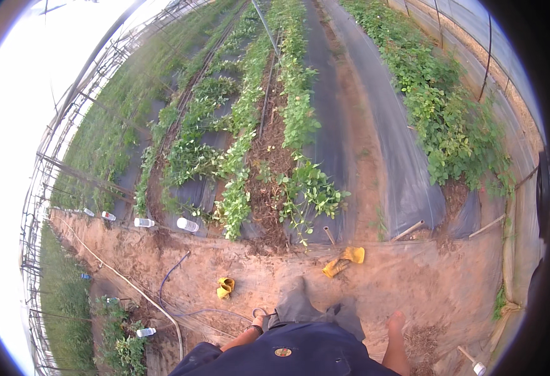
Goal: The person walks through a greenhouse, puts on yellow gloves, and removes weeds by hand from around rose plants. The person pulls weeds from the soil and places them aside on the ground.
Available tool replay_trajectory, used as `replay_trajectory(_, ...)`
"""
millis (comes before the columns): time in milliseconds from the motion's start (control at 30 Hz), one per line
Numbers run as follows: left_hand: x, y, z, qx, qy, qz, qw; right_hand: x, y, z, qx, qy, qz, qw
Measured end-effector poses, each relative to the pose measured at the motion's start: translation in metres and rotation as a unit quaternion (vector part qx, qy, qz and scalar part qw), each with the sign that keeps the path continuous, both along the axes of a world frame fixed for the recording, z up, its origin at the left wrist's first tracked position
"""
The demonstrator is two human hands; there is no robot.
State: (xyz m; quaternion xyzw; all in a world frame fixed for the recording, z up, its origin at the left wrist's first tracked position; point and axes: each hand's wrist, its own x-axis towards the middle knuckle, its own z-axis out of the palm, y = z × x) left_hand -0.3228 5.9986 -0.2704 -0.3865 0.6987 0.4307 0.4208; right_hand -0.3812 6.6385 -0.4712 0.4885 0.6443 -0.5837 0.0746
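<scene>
My left hand (258, 320), with a dark wristband behind it, hangs beside my left thigh. A thin blue hose (199, 311) runs across the soil to that hand and loops near its fingers; whether I grip it is unclear. My right hand (395, 319) hangs low away from my right leg, its fingers foreshortened, and I see nothing in it. Yellow work gloves (335, 268) lie on the ground in front of my feet. More folded yellow gloves (225, 287) rest on the ground to the left.
Leafy plants (312, 188) grow in long rows through black plastic mulch (409, 178) inside a greenhouse frame. Plastic bottles (188, 224) line the row ends. A pale hose (129, 283) crosses the ground at left. Short pipes (409, 230) stick out at the bed edge.
</scene>
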Motion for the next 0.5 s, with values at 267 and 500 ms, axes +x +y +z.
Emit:
replay_trajectory(267,-0.057,0.004,-0.002,0.024,0.029,-0.043,0.998,-0.021,-0.016,0.032,0.092,0.038,-0.003,0.995)
replay_trajectory(500,-0.102,-0.005,-0.013,0.043,0.062,-0.068,0.995,0.006,-0.077,0.076,0.077,-0.038,-0.045,0.995)
